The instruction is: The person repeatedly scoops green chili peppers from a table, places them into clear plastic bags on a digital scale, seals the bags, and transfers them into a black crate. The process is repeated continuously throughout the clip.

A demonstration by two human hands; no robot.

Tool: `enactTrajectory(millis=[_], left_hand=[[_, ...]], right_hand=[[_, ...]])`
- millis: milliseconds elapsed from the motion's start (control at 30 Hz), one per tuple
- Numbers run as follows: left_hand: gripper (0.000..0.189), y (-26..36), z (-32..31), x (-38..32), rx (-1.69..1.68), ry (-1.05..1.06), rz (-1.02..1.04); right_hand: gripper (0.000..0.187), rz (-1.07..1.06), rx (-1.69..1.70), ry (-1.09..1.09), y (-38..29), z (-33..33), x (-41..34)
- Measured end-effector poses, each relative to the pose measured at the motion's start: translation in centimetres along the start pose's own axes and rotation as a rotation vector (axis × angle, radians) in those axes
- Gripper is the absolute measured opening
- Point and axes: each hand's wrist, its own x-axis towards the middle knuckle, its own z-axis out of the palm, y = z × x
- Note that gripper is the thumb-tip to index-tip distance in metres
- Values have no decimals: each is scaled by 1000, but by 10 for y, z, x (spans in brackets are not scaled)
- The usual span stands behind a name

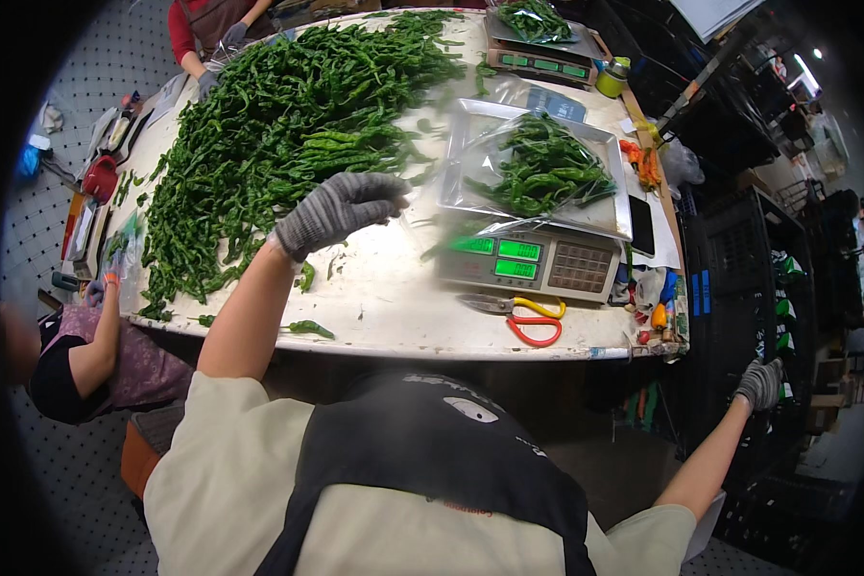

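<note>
My left hand (pixel 342 212), in a grey knit glove, is over the white table between the pepper heap and the scale, fingers apart and holding nothing. My right hand (pixel 760 385), gloved alike, reaches out to the far right by the black crates; whether it grips something there cannot be told. Green peppers (pixel 259 129) lie in a large heap on the table. A clear plastic bag with green peppers (pixel 547 169) rests on the metal tray (pixel 623 209) of a digital scale (pixel 540 263). Scissors with one yellow and one red handle (pixel 536 317) lie before the scale.
A second scale (pixel 540 65) bears another bag of peppers at the back, beside a green-capped bottle (pixel 612 78). A phone (pixel 641 227) lies right of the tray. Black crates (pixel 734 266) stand at right. Co-workers are at the left edge (pixel 101 360) and the back left (pixel 209 43).
</note>
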Motion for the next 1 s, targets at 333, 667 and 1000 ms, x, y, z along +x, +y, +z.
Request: enactTrajectory(millis=[333, 667, 1000], left_hand=[[27, -52, 55, 55, 497, -36, 186], [8, -42, 76, 55, 514, 642, 403], [44, -65, 62, 21, -105, 255, -217]], right_hand=[[46, 27, -27, -31, -4, -9, -3], [48, 35, -5, 1, -1, 3, 2], [46, 37, -4, 3, -6, -16, -6]])
